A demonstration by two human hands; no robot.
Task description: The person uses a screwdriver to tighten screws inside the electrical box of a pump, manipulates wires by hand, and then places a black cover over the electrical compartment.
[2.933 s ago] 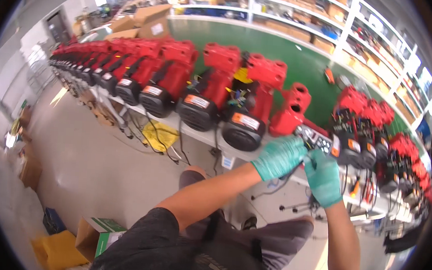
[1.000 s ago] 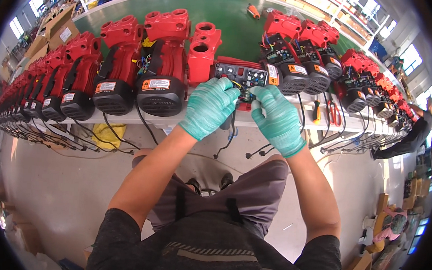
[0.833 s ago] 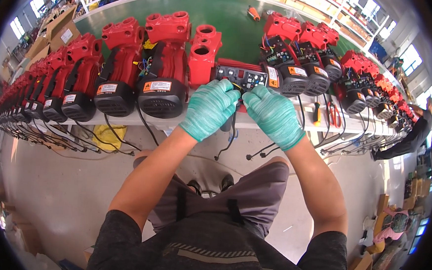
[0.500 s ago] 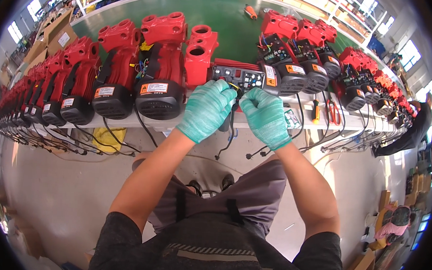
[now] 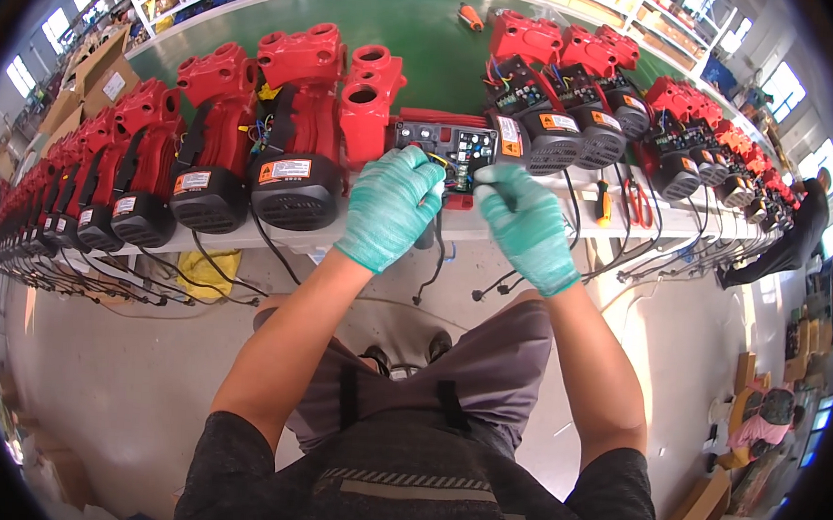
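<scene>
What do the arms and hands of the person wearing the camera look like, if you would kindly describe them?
The left hand and right hand wear matching teal-green gloves, finely streaked with paler lines and ending at the wrists. The forearms are bare, and short, dark sleeves end near the elbows.

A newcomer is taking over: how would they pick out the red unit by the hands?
Find the green tabletop, then the row of units along its near edge. By the left hand and right hand is the red unit. Unlike its neighbours, it lies sideways, labelled end pointing right.
</scene>
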